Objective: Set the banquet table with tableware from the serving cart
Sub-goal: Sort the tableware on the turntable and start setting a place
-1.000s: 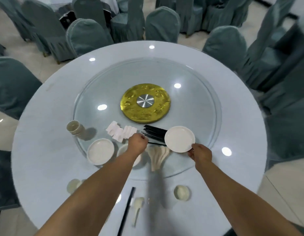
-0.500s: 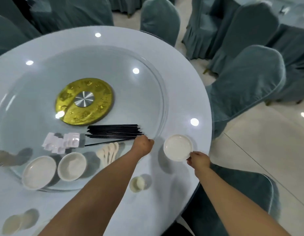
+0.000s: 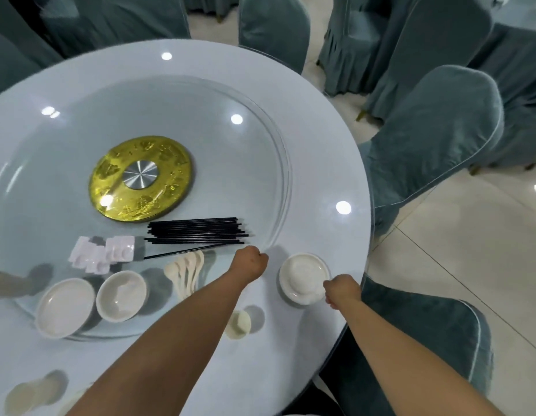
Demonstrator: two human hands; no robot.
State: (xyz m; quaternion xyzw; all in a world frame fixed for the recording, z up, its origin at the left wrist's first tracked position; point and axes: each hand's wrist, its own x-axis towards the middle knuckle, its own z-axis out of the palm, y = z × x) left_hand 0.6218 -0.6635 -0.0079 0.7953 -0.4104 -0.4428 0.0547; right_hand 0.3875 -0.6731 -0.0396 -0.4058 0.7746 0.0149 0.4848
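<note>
A small white plate sits low on the round table's white outer ring, near the right edge. My right hand pinches its near rim. My left hand is a curled fist resting at the rim of the glass turntable, just right of the spoons; nothing shows in it. On the turntable lie a bundle of black chopsticks, several pale spoons, white chopstick rests, a white plate and a white bowl.
A gold disc marks the turntable's centre. One small cup stands on the cloth between my arms, and more pale pieces sit at the lower left. Grey-green covered chairs ring the table, one right beside my right arm.
The view has swung right round the table. My right hand carried the small plate off the turntable down to the outer ring. My left fist shifted from the rests to the turntable's right rim.
</note>
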